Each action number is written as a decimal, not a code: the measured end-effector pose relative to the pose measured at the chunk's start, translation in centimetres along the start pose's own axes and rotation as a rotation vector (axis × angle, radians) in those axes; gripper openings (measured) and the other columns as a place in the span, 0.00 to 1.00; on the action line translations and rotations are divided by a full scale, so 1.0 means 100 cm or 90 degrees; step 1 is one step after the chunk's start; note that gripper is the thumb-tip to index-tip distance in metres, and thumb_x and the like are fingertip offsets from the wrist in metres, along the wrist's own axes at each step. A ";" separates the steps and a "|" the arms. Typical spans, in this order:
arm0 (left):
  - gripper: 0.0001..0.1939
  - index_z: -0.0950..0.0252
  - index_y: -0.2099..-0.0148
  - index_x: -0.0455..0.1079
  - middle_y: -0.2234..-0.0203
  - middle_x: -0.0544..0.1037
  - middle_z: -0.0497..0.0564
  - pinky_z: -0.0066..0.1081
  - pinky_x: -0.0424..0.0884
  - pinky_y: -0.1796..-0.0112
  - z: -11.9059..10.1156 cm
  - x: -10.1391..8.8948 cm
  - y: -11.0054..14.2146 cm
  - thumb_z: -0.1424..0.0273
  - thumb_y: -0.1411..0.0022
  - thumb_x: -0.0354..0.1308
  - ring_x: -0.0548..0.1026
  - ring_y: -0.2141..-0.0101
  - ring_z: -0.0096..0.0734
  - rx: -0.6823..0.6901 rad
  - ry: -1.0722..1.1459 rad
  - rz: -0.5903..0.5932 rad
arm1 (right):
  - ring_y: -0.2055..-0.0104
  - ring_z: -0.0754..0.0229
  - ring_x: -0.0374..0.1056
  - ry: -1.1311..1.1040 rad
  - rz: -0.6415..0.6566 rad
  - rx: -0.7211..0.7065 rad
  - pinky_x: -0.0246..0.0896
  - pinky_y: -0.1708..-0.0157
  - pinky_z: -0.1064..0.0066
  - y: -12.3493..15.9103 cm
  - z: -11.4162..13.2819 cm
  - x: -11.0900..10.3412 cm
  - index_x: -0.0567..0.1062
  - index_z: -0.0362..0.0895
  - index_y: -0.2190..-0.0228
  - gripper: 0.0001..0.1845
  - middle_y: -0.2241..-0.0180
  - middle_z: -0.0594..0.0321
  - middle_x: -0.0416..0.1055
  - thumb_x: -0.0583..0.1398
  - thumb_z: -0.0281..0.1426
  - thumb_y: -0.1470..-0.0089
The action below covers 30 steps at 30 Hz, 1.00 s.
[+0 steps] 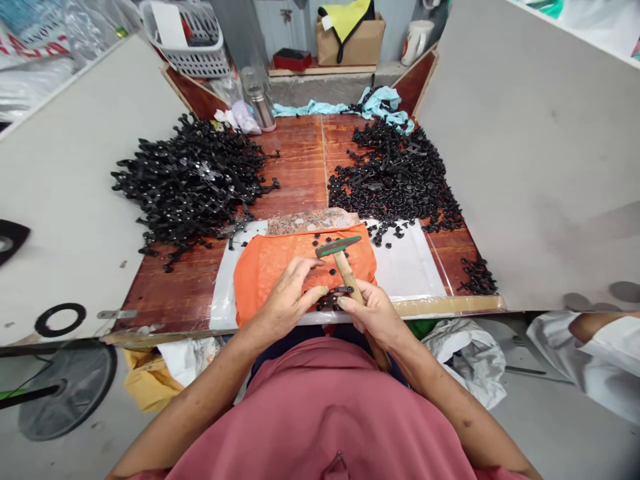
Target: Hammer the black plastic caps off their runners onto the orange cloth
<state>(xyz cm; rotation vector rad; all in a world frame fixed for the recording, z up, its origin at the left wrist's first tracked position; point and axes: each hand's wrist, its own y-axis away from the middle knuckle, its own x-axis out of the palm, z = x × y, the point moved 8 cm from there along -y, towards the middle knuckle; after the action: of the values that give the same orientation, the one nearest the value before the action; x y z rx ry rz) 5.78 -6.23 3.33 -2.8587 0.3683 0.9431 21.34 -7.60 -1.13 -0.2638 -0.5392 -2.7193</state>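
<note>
My right hand is wrapped round the wooden handle of a hammer with a green and grey head. By the right thumb and fingertips is a small black part, which they seem to pinch. My left hand is at the left of the hammer, thumb and forefinger apart with nothing visible between them. Its thumb tip comes close to the small black part; I cannot tell whether they touch. Beneath both hands lies an orange cloth, dotted with several small black round pieces.
A stone slab shows behind the cloth. Heaps of black parts lie left and right. Grey panels flank the table, left and right. At the back stand a steel flask and a light blue cloth.
</note>
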 end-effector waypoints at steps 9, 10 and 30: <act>0.24 0.58 0.34 0.68 0.65 0.79 0.47 0.31 0.72 0.54 0.020 -0.018 0.030 0.60 0.28 0.52 0.77 0.62 0.31 -0.172 0.031 -0.104 | 0.88 0.72 0.44 -0.126 -0.105 -0.047 0.39 0.87 0.77 0.002 0.003 -0.013 0.71 0.45 0.64 0.22 0.88 0.80 0.56 0.71 0.46 0.51; 0.25 0.57 0.33 0.67 0.61 0.80 0.48 0.31 0.71 0.53 0.016 -0.010 0.028 0.60 0.29 0.52 0.77 0.59 0.32 -0.163 0.068 -0.072 | 0.88 0.71 0.44 -0.121 -0.108 -0.051 0.39 0.87 0.77 0.001 0.004 -0.012 0.70 0.45 0.65 0.22 0.88 0.80 0.56 0.71 0.46 0.51; 0.24 0.62 0.63 0.65 0.77 0.74 0.43 0.23 0.65 0.76 0.036 0.018 0.005 0.48 0.45 0.66 0.68 0.80 0.21 -0.306 0.435 0.009 | 0.59 0.56 0.72 0.153 -0.172 -0.157 0.67 0.58 0.66 0.011 0.010 -0.021 0.75 0.46 0.60 0.13 0.61 0.62 0.77 0.66 0.36 0.47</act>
<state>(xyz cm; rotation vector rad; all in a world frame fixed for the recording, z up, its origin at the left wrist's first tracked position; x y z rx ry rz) 5.03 -6.42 -0.64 -3.5623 0.2300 0.0015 23.77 -7.51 -0.32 0.0819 -0.1815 -3.0238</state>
